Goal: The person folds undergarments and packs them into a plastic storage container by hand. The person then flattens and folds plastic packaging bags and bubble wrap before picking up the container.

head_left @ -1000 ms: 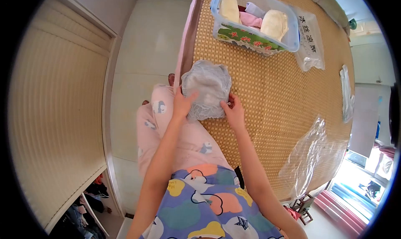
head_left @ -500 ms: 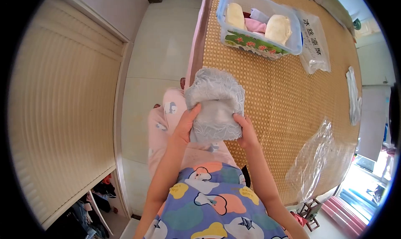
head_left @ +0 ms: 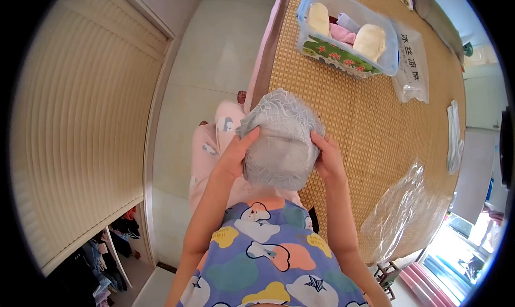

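Observation:
A folded grey lace-trimmed cloth (head_left: 281, 146) is held up above my lap, between both hands. My left hand (head_left: 236, 154) grips its left side, thumb on top and the other fingers partly hidden behind. On the right edge, my right hand (head_left: 326, 154) pinches the cloth with the thumb on top. Beyond it, on the woven mat (head_left: 343, 119), stands a clear plastic bin (head_left: 348, 44) holding cream, pink and lavender cloth rolls.
A printed plastic bag (head_left: 412, 65) lies right of the bin. Crumpled clear plastic (head_left: 397, 216) rests on the mat's near right part, and a folded white item (head_left: 454, 138) at its far right edge. A slatted door (head_left: 86, 124) stands left.
The grey cloth has been lifted from the mat's edge toward my body and folded over somewhat. Both hands have moved with it, and the view has shifted.

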Demonstrator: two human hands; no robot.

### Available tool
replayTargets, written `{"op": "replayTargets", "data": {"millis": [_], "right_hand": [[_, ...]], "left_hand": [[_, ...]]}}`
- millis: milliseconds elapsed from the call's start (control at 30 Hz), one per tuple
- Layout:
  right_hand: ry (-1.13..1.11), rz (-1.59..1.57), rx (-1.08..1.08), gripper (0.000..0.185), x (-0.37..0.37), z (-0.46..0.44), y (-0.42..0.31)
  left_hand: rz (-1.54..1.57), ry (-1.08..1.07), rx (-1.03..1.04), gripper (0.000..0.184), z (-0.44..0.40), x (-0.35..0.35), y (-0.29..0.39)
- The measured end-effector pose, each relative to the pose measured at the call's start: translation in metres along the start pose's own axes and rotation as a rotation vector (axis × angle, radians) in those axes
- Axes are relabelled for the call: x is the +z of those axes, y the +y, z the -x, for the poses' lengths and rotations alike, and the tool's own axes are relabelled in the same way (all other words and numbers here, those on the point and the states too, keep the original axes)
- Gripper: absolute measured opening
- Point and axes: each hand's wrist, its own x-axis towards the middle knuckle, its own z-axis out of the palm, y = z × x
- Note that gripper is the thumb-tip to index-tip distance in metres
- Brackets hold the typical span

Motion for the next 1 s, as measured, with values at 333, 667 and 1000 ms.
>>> {"op": "replayTargets", "data": {"millis": [333,667,1000], "right_hand": [[0.048,-0.022,-0.011,0.047,0.002,-0.001,-0.004],[0.11,0.334,-0.311,0.044,0.001,-0.008,-0.01],[-0.245,1.227,-0.978,0.044,0.042,0.044,-0.001]], "left_hand": [[0.205,-0.162,-0.066,0.051,-0.002,-0.002,-0.015],[0.087,-0.1,-0.101,0.06,0.002,0.013,-0.017],[0.389,-0.172,0.046,0.064,-0.007,0.016,-0.018]]}}
